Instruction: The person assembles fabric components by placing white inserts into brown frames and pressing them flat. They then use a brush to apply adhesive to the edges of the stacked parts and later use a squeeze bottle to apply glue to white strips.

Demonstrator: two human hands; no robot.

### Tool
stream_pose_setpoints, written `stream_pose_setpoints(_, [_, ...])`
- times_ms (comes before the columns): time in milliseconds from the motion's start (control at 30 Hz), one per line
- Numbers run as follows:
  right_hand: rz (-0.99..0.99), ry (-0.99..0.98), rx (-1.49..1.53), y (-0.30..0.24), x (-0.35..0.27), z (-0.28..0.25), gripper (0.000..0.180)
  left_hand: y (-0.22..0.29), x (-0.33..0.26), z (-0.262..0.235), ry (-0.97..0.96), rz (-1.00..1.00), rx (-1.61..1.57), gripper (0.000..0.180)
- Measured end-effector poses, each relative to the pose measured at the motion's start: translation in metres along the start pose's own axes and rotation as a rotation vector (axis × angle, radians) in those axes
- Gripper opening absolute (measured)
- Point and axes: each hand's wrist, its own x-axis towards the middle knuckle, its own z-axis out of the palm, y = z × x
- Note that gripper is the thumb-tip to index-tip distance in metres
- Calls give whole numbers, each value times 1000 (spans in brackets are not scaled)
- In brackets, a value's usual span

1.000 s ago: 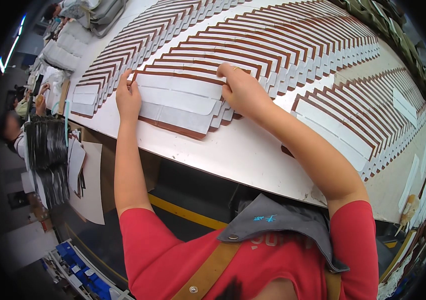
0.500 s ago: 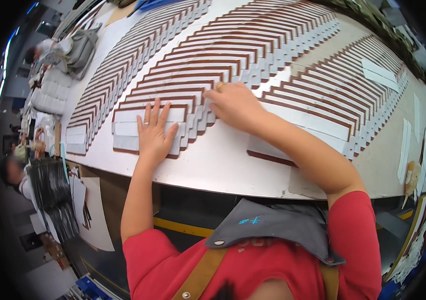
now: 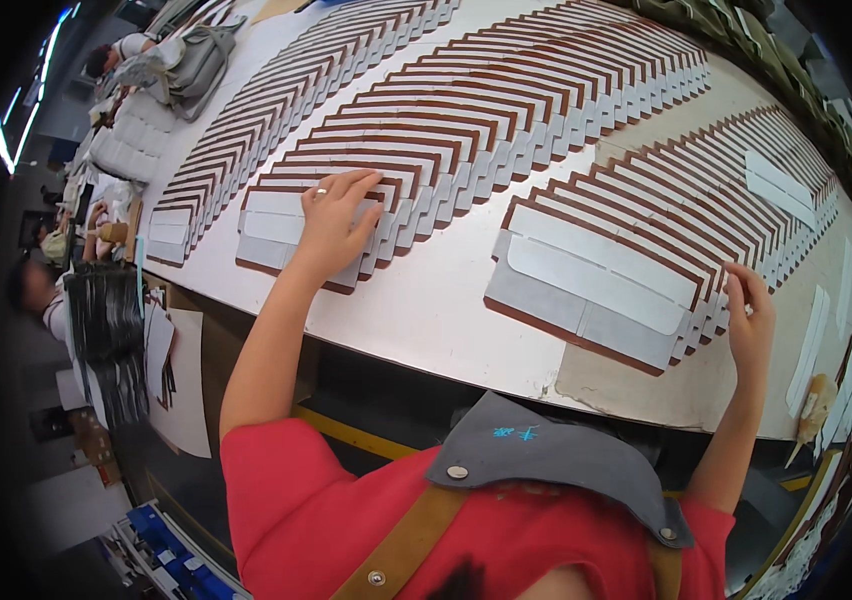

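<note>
Flat rectangular panels, white and grey with dark brown edges, lie fanned in long overlapping rows. My left hand (image 3: 338, 225) is over the right side of the front panel (image 3: 274, 228) of the middle row. Its fingers stretch across the edges of the panels behind, and the thumb stands apart. At the right side of the right row, my right hand (image 3: 750, 312) has its fingertips at the panel edges, fingers loosely bent and nothing seen held. The front panel (image 3: 586, 285) of that row shows a white rounded strip on top of a grey base.
Another fanned row (image 3: 236, 150) runs along the left of the white table (image 3: 436, 320). A loose white strip (image 3: 781, 188) lies across the right row. More strips (image 3: 808, 350) and a brush-like tool (image 3: 816, 408) are at the right edge. Another person (image 3: 41, 295) is at the far left.
My right hand has left the middle row and moved right and nearer, to the right row's edge. My left hand has shifted off its flat rest, toward the front panel's right corner.
</note>
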Motion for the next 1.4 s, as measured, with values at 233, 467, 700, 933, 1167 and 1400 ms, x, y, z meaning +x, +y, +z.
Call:
stream_pose_setpoints(233, [31, 67, -21, 16, -26, -10, 20, 3, 14, 1, 19, 66, 49, 23])
stream_pose_setpoints(467, [57, 70, -38, 20, -30, -16, 22, 1, 41, 1, 85, 236, 98, 15])
stream_pose_setpoints(700, [96, 121, -41, 29, -37, -27, 22, 9, 72, -6, -71, 125, -12, 15])
stream_pose_setpoints(933, [108, 209, -29, 32, -45, -28, 20, 10, 97, 10, -66, 231, 158, 22])
stream_pose_setpoints(1167, [136, 266, -16, 47, -52, -32, 21, 14, 120, 16, 24, 402, 173, 15])
stream_pose_setpoints(1400, [132, 370, 27, 63, -61, -29, 21, 27, 146, 14, -199, 235, 93, 15])
